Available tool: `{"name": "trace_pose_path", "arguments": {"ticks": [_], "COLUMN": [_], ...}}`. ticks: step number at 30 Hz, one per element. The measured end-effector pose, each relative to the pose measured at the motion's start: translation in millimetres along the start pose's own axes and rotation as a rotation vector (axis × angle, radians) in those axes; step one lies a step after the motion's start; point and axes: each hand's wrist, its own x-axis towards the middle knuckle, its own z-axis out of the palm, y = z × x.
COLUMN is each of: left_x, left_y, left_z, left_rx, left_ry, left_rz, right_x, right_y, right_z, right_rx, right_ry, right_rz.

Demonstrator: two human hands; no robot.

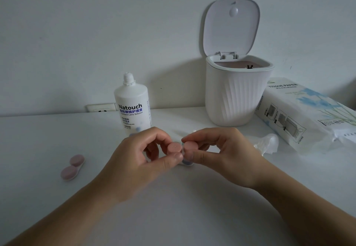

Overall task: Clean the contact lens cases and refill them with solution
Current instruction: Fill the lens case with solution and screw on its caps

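Tissue paper pack (pixel 308 114) runs off the right edge. Fingers of the left hand (pixel 146 155) and right hand (pixel 221 151) cover most of the held lens case (pixel 178 148). Solution bottle (pixel 133 105) hides part of the wall socket (pixel 101 108).

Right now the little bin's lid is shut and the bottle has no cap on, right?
Not quite. The head view shows the bin with its lid flipped up, open. The bottle has no cap on, as you said.
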Motion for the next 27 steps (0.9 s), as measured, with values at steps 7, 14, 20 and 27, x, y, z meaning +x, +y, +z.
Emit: {"name": "trace_pose_path", "arguments": {"ticks": [7,14,20,27], "left_x": [-0.7,0.1,1.8,1.8], "left_y": [0.4,1.3,1.4,0.5], "left_z": [-3.4,-0.4,-3.4,-4.6], "left_rx": [0.029,-0.075,-0.287,-0.336], "left_ry": [-0.047,0.005,-0.094,-0.141], "left_rz": [0.026,-0.02,-0.076,-0.1], "right_x": [-1.1,-0.8,-1.8,-4.0], "right_y": [-1.0,-1.3,-0.8,-2.1], "right_z": [0.4,-0.1,0.8,-1.3], "right_rx": [0.026,0.02,0.042,0.001], "right_ry": [-0.003,-0.024,-0.053,-0.099], "right_rz": [0.003,0.013,0.009,0.0]}}
